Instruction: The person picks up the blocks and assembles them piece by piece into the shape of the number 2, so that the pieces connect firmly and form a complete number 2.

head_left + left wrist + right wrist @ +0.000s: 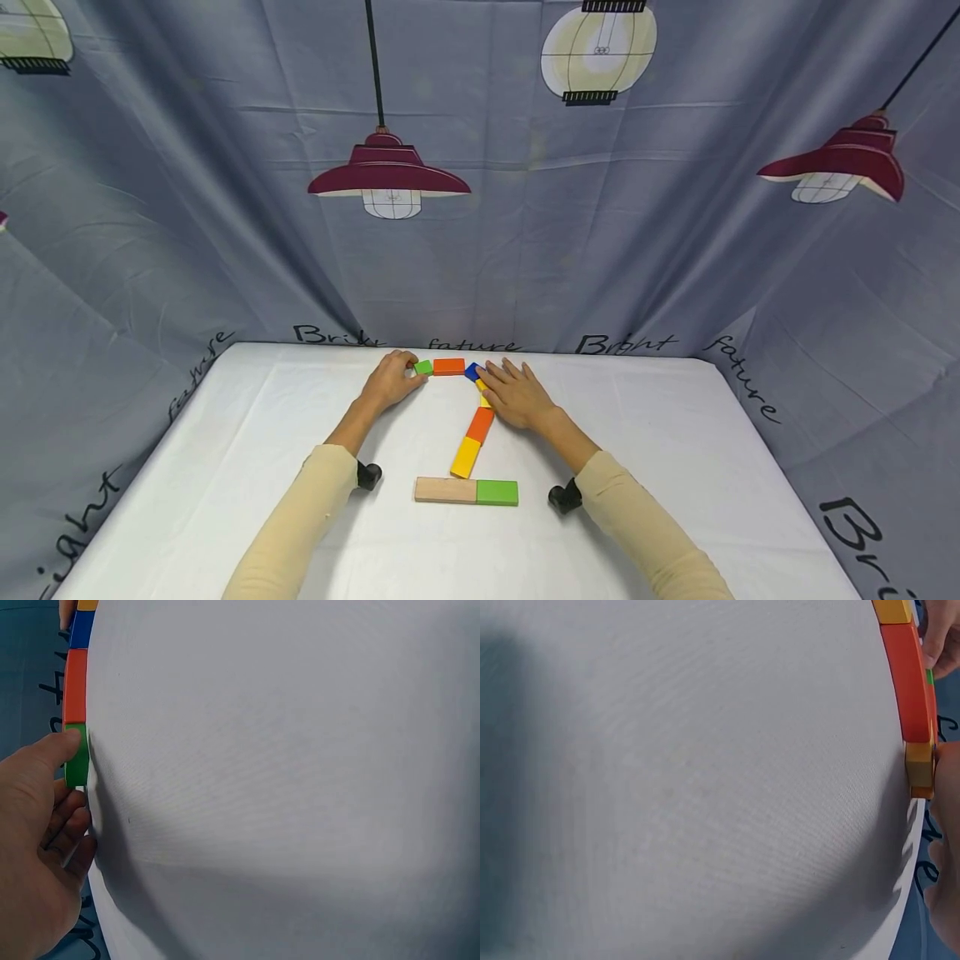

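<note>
Near the far edge of the table, my left hand pinches a small green block between thumb and fingers. In the left wrist view the thumb lies on the green block, whose end meets a red-orange block. My right hand has its fingers spread, beside a blue block and a yellow block, partly covering both. Below these, a red-orange block and another yellow block continue a slanted line. The right wrist view shows the right hand by the yellow block.
A natural wood block and a longer green block lie end to end across the foot of the slanted line. White cloth covers the table. A grey curtain printed with lamps stands behind its far edge.
</note>
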Motion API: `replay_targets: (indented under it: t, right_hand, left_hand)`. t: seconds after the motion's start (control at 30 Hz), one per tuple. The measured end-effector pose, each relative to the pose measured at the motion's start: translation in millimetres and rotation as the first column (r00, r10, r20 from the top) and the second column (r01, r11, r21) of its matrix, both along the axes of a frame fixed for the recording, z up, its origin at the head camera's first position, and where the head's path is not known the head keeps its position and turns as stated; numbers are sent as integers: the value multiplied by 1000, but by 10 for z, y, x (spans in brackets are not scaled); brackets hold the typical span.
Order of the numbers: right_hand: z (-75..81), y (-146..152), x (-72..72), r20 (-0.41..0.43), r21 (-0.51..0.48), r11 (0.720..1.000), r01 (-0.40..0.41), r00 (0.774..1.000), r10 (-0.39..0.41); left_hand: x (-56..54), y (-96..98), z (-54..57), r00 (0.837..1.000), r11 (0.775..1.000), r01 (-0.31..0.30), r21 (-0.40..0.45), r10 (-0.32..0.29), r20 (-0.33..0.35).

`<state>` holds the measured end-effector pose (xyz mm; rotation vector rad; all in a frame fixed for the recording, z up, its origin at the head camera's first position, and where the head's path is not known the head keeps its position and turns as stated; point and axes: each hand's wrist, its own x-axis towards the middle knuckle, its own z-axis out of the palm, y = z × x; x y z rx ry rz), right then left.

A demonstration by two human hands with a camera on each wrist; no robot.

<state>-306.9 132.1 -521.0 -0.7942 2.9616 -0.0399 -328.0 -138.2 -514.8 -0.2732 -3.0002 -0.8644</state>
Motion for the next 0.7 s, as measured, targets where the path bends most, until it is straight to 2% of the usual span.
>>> replay_targets:
  t: [0.2,0.37,0.5,0.7]
  right_hand:
    - [34,18,-8,21,-122,992,36,999,-33]
    - [85,90,-40,-36,-234,971,54,997,-64]
    - [135,211,-40,-64,-289,954,76,993,-98]
    - [226,455,31,-80,-347,934,88,989,-123]
  left_hand:
    - [15,-16,18,1000,1000,1,5,-1,21]
    - [25,-91,50,1000,1000,20,9,-20,1]
    - [48,-187,89,999,999,40,14,-40,-26]
    - [153,-339,259,997,999,35,26,-33,-77]
